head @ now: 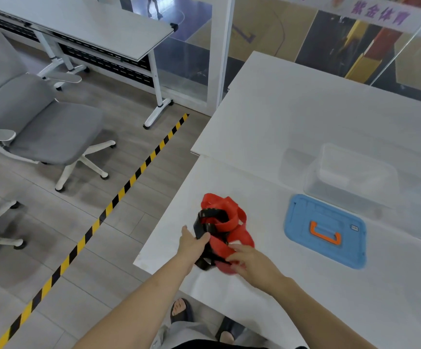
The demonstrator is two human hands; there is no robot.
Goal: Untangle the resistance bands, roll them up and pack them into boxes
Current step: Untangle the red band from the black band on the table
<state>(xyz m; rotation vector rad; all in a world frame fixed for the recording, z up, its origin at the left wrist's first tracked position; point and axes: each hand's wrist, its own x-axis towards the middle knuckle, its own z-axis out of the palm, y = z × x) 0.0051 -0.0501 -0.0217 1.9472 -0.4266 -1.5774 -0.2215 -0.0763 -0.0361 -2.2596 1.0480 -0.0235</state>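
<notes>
Both bare forearms are being extended forward, converging. The left hand [192, 244] is being held palm-inward, thumb raised and fingers curled closed in a grip. The right hand [251, 263] is being held palm-down, its fingers bent and pinching.

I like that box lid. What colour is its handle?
Orange, on the blue lid, seen in the head view: handle.

Head cam, 1 view only, wide-angle, worn by person; no 2nd view to share scene with. Looks fwd and steeply down from standing height over near corner of white table [292, 127]. Forearms enter from bottom edge; person's own sandalled feet [183, 311] visible below. Floor w/ grey chair [41, 122] fills left half; glass partition [330, 46] across top. Close range; edges curve.
</notes>
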